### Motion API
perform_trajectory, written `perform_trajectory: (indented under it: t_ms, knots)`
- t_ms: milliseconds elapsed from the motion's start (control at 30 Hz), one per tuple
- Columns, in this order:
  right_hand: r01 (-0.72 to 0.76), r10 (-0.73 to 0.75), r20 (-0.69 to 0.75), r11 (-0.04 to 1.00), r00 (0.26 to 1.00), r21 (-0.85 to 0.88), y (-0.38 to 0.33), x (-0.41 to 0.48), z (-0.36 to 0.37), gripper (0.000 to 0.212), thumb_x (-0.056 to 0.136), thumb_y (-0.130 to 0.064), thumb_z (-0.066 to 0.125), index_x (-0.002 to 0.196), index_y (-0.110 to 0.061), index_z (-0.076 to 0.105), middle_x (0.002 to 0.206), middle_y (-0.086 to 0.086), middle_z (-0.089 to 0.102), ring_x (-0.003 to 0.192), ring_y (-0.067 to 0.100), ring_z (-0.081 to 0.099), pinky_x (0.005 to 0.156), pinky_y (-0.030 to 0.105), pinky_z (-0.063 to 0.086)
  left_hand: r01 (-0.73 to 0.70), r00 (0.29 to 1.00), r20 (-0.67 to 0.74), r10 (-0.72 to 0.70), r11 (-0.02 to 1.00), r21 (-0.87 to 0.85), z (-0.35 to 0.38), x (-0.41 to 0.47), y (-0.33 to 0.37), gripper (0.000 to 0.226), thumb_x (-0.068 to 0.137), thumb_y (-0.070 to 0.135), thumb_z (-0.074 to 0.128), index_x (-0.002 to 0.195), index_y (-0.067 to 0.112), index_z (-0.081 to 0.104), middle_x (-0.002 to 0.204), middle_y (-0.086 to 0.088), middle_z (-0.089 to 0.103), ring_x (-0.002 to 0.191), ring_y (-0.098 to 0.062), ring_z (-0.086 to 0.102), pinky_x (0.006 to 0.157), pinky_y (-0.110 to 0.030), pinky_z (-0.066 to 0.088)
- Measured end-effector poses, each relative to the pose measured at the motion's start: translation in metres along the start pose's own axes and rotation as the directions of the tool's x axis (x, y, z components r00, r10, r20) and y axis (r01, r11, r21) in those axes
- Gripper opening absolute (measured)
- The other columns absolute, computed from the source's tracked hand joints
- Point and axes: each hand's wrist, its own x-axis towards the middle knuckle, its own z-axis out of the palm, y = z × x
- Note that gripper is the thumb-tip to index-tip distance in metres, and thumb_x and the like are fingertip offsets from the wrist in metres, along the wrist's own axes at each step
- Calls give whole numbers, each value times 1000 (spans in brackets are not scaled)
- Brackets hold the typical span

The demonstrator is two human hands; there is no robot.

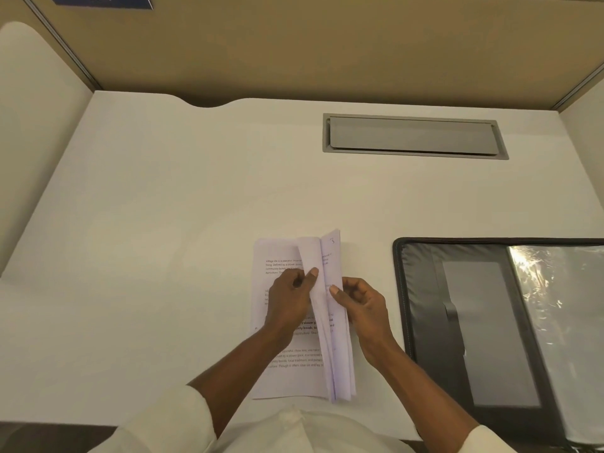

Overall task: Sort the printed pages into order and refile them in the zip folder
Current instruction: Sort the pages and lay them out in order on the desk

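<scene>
- A stack of printed pages (287,374) is seen lying on a white desk (163,223), near its front edge and a little right of the middle.
- The bottom sheets are lying flat with the text facing up, while the upper sheets are lifted and folded over towards the right, so that the stack is fanned open like a book.
- The left hand (289,299) is laid on the flat page, its fingers curled, and one curled-up sheet is pinched against its thumb.
- The raised right-hand sheets are gripped by the right hand (362,305), the thumb being pressed on their face and the fingers curled behind their edge.
- A handwritten "3" (332,240) can be read at the top corner of one raised sheet.
- The zip folder (425,322) is laid open on the desk to the right of the pages, near them but not touching; it is cut off by the right edge of the view.
- A grey pocket (490,338) is shown on the folder's dark inner face, and a shiny clear plastic sleeve (562,305) is seen further right.
- A grey hinged flap (411,135) is set into the desk at the back, well apart from the pages.
- The desk is enclosed by tan partition walls (294,44), and a blue label (104,0) is fixed at the top left.
- Pale rolled-up cuffs (170,420) are worn on both forearms.
</scene>
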Motion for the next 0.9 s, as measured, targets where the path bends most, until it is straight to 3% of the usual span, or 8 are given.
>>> perform_trajectory:
  t_ms: [133, 300, 433, 500, 567, 667, 767, 900]
  knots:
    - [2, 0, -69, 1000, 998, 19, 1, 2, -5, 15, 98, -16, 73, 111, -11, 76, 104, 3, 81, 98, 24, 77, 88, 39, 63, 27, 999, 30, -24, 993, -115, -7, 2, -6, 44, 101, 48, 63, 81, 9, 58, 82, -9, 68, 75, -20, 59, 71, -36, 48]
    - [8, -6, -112, 1000, 994, 18, 1, 8, -8, 13, 100, -11, 69, 110, -13, 77, 102, 2, 81, 98, 24, 78, 84, 35, 62, -17, 1000, -1, 17, 989, -150, -6, -2, -5, 14, 106, 34, 61, 119, 30, 66, 110, -3, 73, 99, -20, 69, 85, -37, 59]
    - [70, -78, -97, 994, 992, -85, 3, 10, -6, 20, 98, -12, 73, 116, -20, 70, 93, 7, 80, 95, 26, 77, 89, 45, 62, -170, 985, -32, 167, 970, -171, -7, -5, -13, 67, 107, 21, 61, 158, 53, 33, 105, 12, 62, 88, -10, 60, 81, -20, 53]
    - [109, -126, -108, 982, 986, -152, 5, 9, -4, 28, 95, -14, 77, 116, -26, 63, 83, 8, 78, 91, 22, 76, 92, 42, 59, -224, 974, -7, 225, 964, -146, -9, -5, -15, 50, 108, 16, 57, 149, 46, 54, 100, 12, 61, 85, -11, 58, 79, -18, 51]
    - [161, -190, -128, 965, 974, -208, 6, 7, -1, 35, 91, -14, 81, 114, -28, 59, 77, 6, 74, 86, 20, 73, 89, 35, 56, -227, 973, 14, 230, 967, -112, -9, -6, -15, 36, 108, 10, 54, 122, 35, 76, 116, 14, 66, 109, -10, 65, 95, -29, 57]
    - [253, -293, -106, 925, 950, -283, 5, 4, 3, 42, 88, -16, 84, 117, -30, 57, 76, 0, 72, 78, 17, 70, 77, 26, 56, -140, 990, -13, 139, 987, -82, -7, -7, -11, 28, 105, 14, 59, 108, 35, 78, 116, 20, 71, 111, -10, 66, 99, -44, 58]
    - [322, -358, -50, 886, 932, -334, 5, 4, 6, 49, 89, -14, 83, 128, -34, 60, 75, -5, 69, 77, 16, 68, 73, 24, 58, -71, 997, -47, 66, 992, -103, -5, -6, -3, 9, 99, 38, 71, 104, 32, 76, 108, 20, 74, 110, -8, 67, 97, -35, 56]
    - [346, -365, 8, 878, 931, -330, 7, 7, 8, 51, 91, -14, 80, 131, -44, 66, 77, -1, 64, 74, 17, 63, 74, 25, 57, -64, 992, -115, 53, 993, -97, 1, -8, 7, 44, 80, 71, 78, 98, 30, 75, 100, 19, 76, 104, -1, 67, 94, -28, 51]
